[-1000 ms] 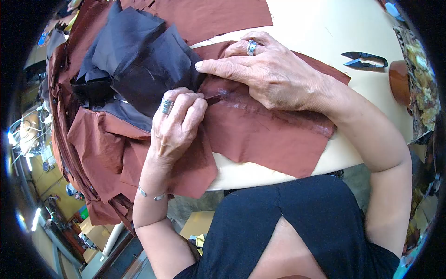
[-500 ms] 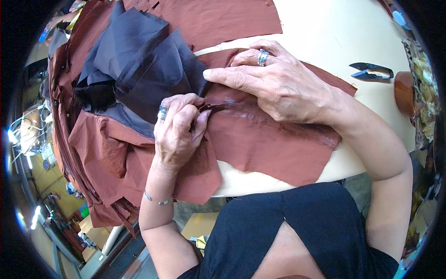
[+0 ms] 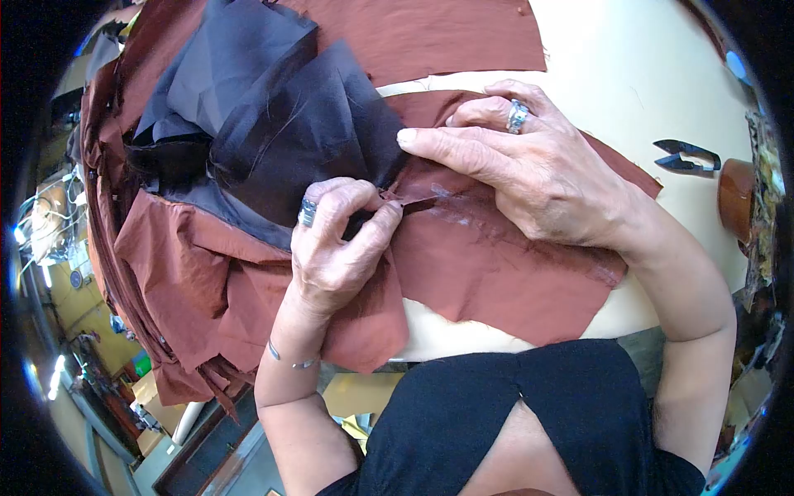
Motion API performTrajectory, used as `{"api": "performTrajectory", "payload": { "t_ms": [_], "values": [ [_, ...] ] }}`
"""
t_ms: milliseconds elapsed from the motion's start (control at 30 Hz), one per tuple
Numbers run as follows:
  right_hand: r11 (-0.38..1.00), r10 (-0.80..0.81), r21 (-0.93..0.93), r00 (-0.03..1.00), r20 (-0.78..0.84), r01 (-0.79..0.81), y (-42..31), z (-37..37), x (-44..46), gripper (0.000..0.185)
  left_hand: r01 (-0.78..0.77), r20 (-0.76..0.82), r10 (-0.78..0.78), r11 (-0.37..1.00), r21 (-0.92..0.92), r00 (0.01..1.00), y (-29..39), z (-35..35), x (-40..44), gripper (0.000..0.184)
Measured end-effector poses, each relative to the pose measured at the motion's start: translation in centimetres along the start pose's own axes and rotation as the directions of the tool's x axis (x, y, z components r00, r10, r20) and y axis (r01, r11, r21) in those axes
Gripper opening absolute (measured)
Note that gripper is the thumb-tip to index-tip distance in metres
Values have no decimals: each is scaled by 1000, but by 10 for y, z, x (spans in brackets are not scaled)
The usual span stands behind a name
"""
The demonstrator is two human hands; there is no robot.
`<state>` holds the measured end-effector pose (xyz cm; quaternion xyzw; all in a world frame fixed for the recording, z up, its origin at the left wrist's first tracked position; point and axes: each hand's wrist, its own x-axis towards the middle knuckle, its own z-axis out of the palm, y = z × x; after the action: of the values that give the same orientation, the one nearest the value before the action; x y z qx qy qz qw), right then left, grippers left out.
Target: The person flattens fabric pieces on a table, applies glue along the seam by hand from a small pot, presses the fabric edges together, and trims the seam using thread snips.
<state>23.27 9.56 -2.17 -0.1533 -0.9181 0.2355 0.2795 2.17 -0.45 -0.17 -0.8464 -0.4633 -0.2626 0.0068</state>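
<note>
A reddish-brown cloth piece (image 3: 504, 285) lies across the pale table, with a whitish, puckered line along its middle. My left hand (image 3: 339, 240) is closed, thumb and forefinger pinching the cloth at its left end, where a narrow dark sliver (image 3: 419, 205) sticks out; I cannot make out whether that is a fold or a separate strip. Sheer black fabric (image 3: 289, 124) lies crumpled just beyond the left hand. My right hand (image 3: 546, 169) rests on the brown cloth, forefinger stretched out to the edge of the black fabric, the other fingers bent. It holds nothing visible.
Black thread snips (image 3: 686, 157) lie on the pale table (image 3: 612, 74) at the right, beside a brown roll (image 3: 734, 198). More reddish-brown cloth (image 3: 447, 33) spreads at the back, and a heap of it (image 3: 178, 281) hangs over the left edge.
My left hand has tilted and opened its pinch outward a little, so the dark sliver shows more. The right hand stays pressed on the cloth. The whole view has shifted slightly.
</note>
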Motion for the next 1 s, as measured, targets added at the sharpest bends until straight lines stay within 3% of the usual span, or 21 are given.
{"api": "performTrajectory", "payload": {
  "t_ms": [267, 567, 733, 1000],
  "values": [
    [1000, 19, 14, 999, 29, -20, -1, -4, 3, 63, 20, -46, -25, 995, -93, 999, -3, 3, -4, 24],
    [998, 40, 37, 998, 55, -42, -2, -5, 2, 67, 237, -27, -249, 948, -214, 968, 0, 0, -1, 20],
    [999, 39, 21, 997, 63, -41, -2, -6, 2, 66, 40, 6, -39, 986, -161, 999, -5, -1, 2, 18],
    [1000, 9, 8, 1000, 22, -9, -1, -4, 4, 65, 55, 53, -53, 998, -25, 997, -6, -2, 4, 23]
  ]
}}
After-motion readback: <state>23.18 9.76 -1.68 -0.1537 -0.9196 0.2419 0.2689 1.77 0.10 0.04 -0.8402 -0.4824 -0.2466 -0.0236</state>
